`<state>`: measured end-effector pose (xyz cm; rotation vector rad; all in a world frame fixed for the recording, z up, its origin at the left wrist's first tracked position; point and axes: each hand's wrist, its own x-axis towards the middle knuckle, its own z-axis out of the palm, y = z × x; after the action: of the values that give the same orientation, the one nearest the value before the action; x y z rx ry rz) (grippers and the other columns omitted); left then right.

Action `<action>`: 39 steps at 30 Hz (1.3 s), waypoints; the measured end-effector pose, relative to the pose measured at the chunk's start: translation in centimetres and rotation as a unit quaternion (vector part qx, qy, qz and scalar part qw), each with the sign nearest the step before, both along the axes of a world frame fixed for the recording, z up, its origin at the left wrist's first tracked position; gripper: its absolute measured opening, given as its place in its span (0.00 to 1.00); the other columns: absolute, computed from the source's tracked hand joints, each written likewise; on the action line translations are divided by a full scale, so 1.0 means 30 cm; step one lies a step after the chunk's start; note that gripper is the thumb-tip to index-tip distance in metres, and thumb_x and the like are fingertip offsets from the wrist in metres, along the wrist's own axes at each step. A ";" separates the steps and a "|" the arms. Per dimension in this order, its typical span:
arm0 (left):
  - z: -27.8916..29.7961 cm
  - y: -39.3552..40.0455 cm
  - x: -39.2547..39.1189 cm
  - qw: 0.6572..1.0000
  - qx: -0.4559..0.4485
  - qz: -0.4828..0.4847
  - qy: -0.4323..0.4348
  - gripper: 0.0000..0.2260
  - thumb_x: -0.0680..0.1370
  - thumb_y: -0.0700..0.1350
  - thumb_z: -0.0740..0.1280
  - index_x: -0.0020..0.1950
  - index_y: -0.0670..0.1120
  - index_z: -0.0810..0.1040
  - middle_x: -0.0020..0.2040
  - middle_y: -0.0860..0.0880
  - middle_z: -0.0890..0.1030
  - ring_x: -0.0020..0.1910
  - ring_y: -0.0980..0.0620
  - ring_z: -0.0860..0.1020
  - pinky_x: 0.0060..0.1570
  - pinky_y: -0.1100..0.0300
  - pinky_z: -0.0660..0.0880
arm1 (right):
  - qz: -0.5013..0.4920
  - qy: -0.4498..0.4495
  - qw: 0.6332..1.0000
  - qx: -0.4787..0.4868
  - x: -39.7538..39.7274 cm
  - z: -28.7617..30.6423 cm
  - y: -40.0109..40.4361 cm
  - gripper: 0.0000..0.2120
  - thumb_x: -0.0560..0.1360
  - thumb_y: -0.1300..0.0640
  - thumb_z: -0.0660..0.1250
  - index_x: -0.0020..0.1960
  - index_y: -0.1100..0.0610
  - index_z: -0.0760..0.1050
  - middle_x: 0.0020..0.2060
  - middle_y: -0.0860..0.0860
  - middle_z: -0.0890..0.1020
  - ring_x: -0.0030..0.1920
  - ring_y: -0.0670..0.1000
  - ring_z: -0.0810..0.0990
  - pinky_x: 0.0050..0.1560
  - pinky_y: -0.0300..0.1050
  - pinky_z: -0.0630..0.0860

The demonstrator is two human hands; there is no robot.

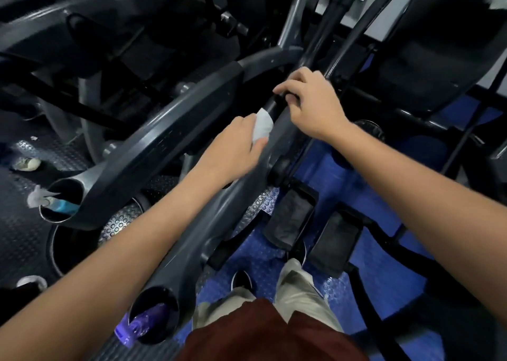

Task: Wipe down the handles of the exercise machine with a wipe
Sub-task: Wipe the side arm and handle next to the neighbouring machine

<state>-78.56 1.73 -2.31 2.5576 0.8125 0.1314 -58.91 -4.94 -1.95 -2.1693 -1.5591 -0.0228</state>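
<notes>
Against the black handle (pixel 275 105), left hand (pixel 233 144) pinches the white wipe (pixel 262 125), pressed just below right hand (pixel 307 100), fingers curled round the same handle. Wipe looks limp, damp, light; likely best wrapped around the stiff bar.

blue studded floor mat (pixel 370 196), purple bottle (pixel 142 326) in a cup holder (pixel 153 315), blue packet (pixel 64 207) in another holder (pixel 61 200)

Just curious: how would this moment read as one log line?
left hand: holds wipe against handle | right hand: grips handle | step: wiping
</notes>
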 end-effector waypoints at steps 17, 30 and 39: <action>0.030 0.077 0.001 0.904 -0.426 0.029 0.022 0.32 0.84 0.60 0.49 0.54 0.33 0.79 0.39 0.47 0.85 0.41 0.50 0.83 0.44 0.66 0.78 | 0.131 -0.015 0.980 -0.147 0.217 0.057 0.103 0.14 0.81 0.48 0.64 0.66 0.45 0.78 0.68 0.47 0.75 0.70 0.49 0.71 0.77 0.54 0.49; 0.000 -0.010 0.009 0.993 -0.040 0.040 0.100 0.19 0.83 0.57 0.56 0.58 0.40 0.69 0.51 0.43 0.77 0.47 0.39 0.78 0.41 0.51 0.69 | 0.141 0.010 0.984 -0.105 0.226 0.052 0.114 0.12 0.77 0.50 0.70 0.60 0.45 0.82 0.60 0.48 0.79 0.59 0.51 0.77 0.63 0.49 0.69; 0.019 0.020 -0.202 0.879 -0.471 0.076 0.031 0.28 0.82 0.61 0.55 0.57 0.37 0.78 0.49 0.43 0.85 0.51 0.43 0.84 0.59 0.46 0.76 | 0.162 0.001 0.983 -0.091 0.229 0.000 0.101 0.13 0.80 0.52 0.67 0.63 0.47 0.81 0.60 0.50 0.77 0.60 0.54 0.74 0.62 0.53 0.72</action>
<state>-84.62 2.34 -1.75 1.5804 0.8239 -0.2486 -52.05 -1.91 -1.95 -2.0164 -1.9607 0.2329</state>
